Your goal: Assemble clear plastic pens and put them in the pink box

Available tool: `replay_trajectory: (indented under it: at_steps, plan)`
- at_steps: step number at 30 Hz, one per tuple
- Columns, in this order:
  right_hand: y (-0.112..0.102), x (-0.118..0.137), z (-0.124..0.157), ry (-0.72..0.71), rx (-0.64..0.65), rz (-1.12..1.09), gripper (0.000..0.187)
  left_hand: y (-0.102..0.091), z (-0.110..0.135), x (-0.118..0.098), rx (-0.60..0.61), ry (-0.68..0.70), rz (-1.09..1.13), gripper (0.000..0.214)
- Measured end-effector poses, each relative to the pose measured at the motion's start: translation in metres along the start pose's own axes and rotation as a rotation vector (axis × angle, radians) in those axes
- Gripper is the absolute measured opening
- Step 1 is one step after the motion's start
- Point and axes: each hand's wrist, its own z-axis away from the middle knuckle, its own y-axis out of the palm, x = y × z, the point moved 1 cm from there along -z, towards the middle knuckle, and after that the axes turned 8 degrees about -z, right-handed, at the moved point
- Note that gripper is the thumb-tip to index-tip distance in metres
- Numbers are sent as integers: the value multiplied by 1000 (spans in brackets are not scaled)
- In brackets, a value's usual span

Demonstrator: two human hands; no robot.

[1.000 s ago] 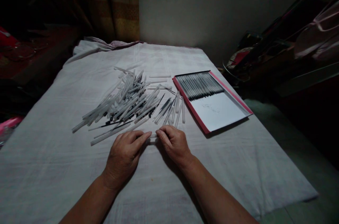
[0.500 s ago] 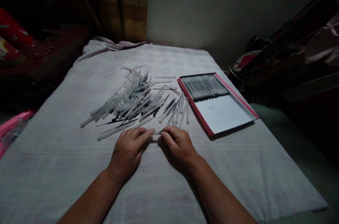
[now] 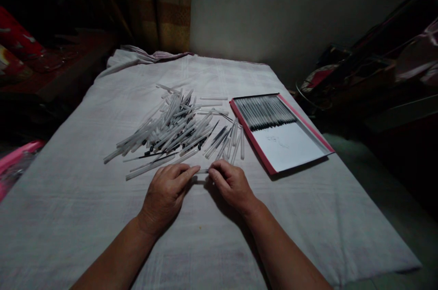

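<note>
Between my two hands a clear pen barrel lies level just above the cloth; most of it is hidden by my fingers. My left hand is closed round its left part. With thumb and fingertips, my right hand pinches the right end; whatever else is in those fingers is hidden. Beyond my hands spreads a heap of pen parts, with clear barrels, dark refills and small black pieces. A smaller group of barrels and refills lies just past my right hand.
Right of the heap sits a shallow box with red edges, holding a row of pens over a white base. A pale checked cloth covers the table. Red packages stand on a dark surface at the left.
Both hands hold nearly the same pose and place. The bit of barrel showing between them now looks slightly darker near my right fingertips. The camera view has shifted a little.
</note>
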Motion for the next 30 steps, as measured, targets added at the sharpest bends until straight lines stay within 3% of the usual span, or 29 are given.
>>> replay_trajectory:
  at_steps: [30]
  plan:
    - [-3,3,1,2,59,29,11,0,1,1,13,-11,1,29]
